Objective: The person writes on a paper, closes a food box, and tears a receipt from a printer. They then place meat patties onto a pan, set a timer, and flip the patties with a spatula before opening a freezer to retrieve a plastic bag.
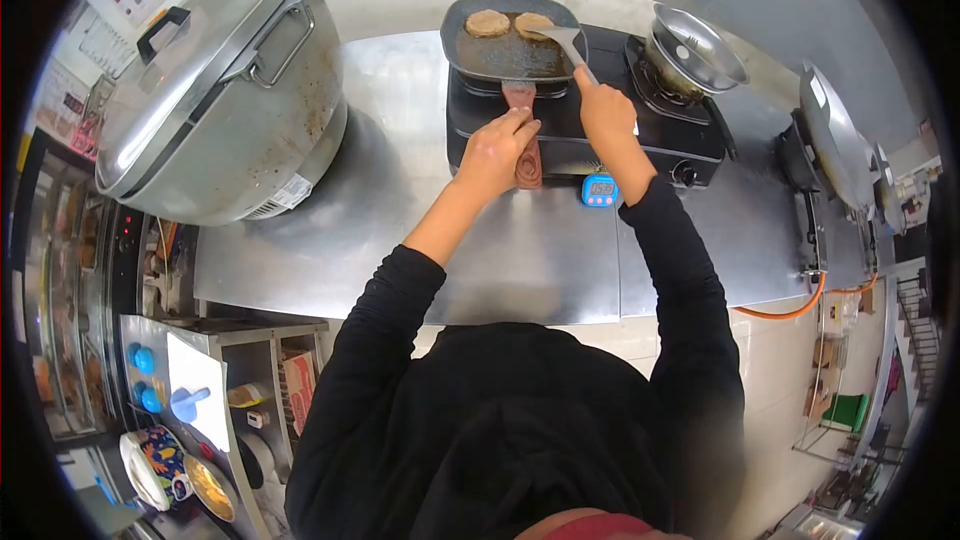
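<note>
A square frying pan [470, 62] sits on the left burner of the black gas stove [640, 152]. Two browned round patties lie in oil near its far side: a left patty [487, 23] and a right patty [530, 26]. My left hand [497, 152] is closed around the pan's wooden handle [528, 168]. In my right hand [607, 118] is the grey handle of a spatula [566, 37], its blade at the edge of the right patty. Just below the stove, a blue digital timer [599, 191] lies close to my right wrist.
A large rice cooker [255, 130] stands on the steel counter [400, 230] at left. Another pan with a metal lid [700, 45] occupies the right burner. Farther right are more lidded pans [835, 140] and an orange gas hose [790, 314].
</note>
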Demonstrator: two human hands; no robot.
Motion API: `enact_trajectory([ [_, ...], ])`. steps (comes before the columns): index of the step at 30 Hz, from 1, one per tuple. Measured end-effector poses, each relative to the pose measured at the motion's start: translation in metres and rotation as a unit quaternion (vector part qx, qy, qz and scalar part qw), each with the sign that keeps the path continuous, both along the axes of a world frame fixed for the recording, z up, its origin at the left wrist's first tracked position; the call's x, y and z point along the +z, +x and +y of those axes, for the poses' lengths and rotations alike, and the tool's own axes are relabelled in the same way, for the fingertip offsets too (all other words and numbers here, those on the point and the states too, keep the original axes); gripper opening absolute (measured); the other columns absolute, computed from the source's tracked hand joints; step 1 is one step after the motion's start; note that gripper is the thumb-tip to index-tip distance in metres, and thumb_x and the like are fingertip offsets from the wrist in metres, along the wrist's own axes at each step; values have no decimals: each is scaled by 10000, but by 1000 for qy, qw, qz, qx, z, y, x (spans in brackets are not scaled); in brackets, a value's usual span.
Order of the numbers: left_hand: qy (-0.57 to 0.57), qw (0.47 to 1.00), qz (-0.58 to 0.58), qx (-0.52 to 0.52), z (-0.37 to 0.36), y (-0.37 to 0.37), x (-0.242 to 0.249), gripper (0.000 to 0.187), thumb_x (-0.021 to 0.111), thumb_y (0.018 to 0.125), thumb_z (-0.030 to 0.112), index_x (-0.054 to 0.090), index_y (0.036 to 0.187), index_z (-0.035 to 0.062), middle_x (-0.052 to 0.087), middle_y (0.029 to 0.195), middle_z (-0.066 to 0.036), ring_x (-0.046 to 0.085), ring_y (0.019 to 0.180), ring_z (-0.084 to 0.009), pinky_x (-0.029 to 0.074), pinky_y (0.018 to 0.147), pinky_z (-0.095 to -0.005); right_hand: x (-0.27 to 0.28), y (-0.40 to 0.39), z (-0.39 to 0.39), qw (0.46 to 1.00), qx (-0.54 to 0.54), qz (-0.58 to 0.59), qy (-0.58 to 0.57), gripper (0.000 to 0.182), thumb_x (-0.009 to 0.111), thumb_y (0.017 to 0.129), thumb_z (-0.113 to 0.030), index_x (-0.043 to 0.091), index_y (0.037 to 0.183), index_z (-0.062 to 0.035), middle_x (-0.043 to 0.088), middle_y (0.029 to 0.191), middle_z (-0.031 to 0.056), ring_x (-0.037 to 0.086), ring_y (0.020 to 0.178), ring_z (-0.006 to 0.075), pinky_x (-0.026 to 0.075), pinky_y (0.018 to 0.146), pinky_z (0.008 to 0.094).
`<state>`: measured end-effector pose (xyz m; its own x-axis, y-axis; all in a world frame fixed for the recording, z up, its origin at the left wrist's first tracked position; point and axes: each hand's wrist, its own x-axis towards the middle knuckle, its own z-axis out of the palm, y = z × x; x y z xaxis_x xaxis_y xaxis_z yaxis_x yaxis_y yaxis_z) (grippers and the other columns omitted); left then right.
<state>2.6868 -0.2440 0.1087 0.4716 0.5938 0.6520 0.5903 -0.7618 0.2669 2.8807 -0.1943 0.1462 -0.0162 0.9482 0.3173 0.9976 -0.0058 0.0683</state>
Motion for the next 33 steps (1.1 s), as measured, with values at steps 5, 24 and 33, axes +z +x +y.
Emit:
enact_trajectory([
  [5, 4, 1000, -17, 3, -3, 1, 0, 459, 651, 601, -23, 589, 1052, 31, 557, 1144, -154, 542, 1069, -310, 459, 882, -368, 18, 20, 1, 1000, 8, -9, 12, 468, 450, 826, -81, 417, 1272, -218, 639, 728, 166, 649, 673, 339, 519, 564, 437],
  [24, 11, 1000, -27, 9, -5, 1, -3, 468, 660, 611, 25, 592, 1074, 56, 558, 1156, -122, 539, 1081, -292, 453, 899, -370, 5, 21, 6, 999, 45, -5, -14, 439, 424, 840, -86, 443, 1255, -227, 641, 769, 184, 647, 728, 355, 512, 604, 450],
  [33, 12, 999, -29, 11, -6, 3, 2, 469, 644, 592, -11, 590, 1056, 39, 559, 1134, -142, 538, 1074, -301, 457, 885, -362, 13, 7, 21, 999, 46, 5, -15, 388, 419, 845, -103, 466, 1216, -207, 643, 779, 179, 647, 732, 351, 515, 611, 443],
])
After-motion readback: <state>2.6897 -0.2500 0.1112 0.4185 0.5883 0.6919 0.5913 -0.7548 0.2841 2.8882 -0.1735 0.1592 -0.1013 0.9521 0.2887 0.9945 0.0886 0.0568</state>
